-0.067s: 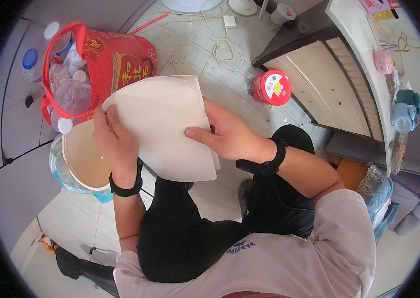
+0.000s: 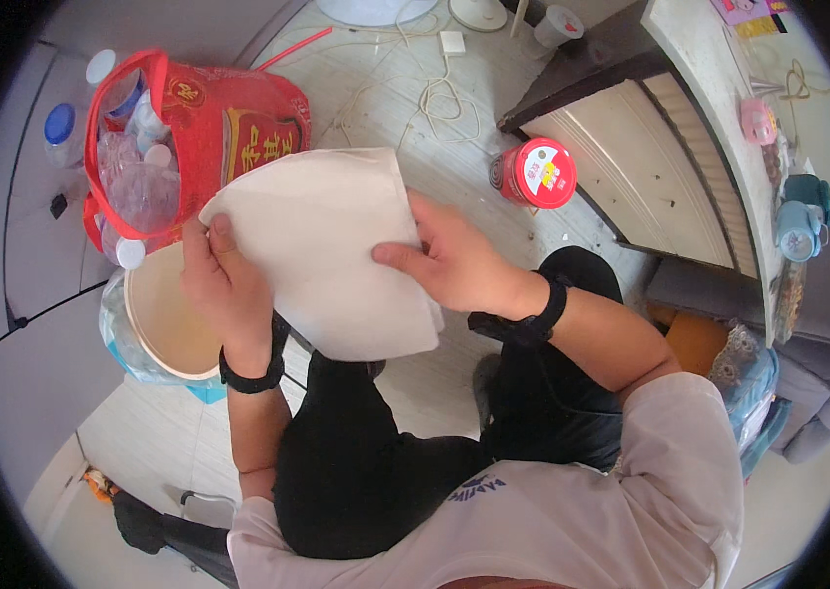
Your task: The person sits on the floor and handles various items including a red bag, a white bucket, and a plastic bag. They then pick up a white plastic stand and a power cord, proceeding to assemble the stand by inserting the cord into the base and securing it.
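Both hands grasp a folded cream-white cloth sheet: left hand pinches its left edge, right hand its right side, above the lap.

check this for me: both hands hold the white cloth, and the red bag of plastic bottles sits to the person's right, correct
Not quite. The head view shows the red bag of bottles on the person's left, not right, above the round tub. The rest holds: the left hand and right hand both hold the white cloth.
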Motion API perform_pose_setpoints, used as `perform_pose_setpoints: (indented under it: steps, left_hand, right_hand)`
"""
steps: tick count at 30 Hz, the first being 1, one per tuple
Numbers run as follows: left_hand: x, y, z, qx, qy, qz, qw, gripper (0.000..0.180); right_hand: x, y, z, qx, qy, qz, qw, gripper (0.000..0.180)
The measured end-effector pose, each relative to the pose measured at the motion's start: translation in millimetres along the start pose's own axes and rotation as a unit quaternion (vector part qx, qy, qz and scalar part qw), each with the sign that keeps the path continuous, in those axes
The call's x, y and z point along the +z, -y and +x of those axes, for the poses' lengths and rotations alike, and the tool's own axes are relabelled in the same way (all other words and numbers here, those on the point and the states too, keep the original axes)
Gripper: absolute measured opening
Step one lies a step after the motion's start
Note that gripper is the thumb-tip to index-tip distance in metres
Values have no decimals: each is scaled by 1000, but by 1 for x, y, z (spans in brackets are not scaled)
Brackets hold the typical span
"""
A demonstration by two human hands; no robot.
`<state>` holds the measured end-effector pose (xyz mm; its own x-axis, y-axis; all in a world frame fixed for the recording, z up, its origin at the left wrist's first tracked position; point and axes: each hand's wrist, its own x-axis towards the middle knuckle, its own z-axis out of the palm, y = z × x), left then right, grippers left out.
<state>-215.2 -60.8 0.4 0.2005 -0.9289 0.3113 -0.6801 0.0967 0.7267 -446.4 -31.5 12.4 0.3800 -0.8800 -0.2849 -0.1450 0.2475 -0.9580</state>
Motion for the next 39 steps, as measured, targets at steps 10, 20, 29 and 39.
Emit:
perform_pose_setpoints:
  steps: [10,20,29,39]
  left_hand:
    - [-3,9,-8,-137,261,-296,909,39]
    - [-8,12,-11,-245,349,-487,762,59]
    - [4,7,-16,-247,191,-526,791,37]
    - [-3,25,-13,47,194,-280,939,6]
  right_hand:
    - [-29,-7,19,-39,-68,136,988,42]
    - [-34,3,20,-10,-54,155,986,41]
    - [-29,6,15,-97,22,115,988,28]
    - [-74,-7,29,-184,163,24,969,19]
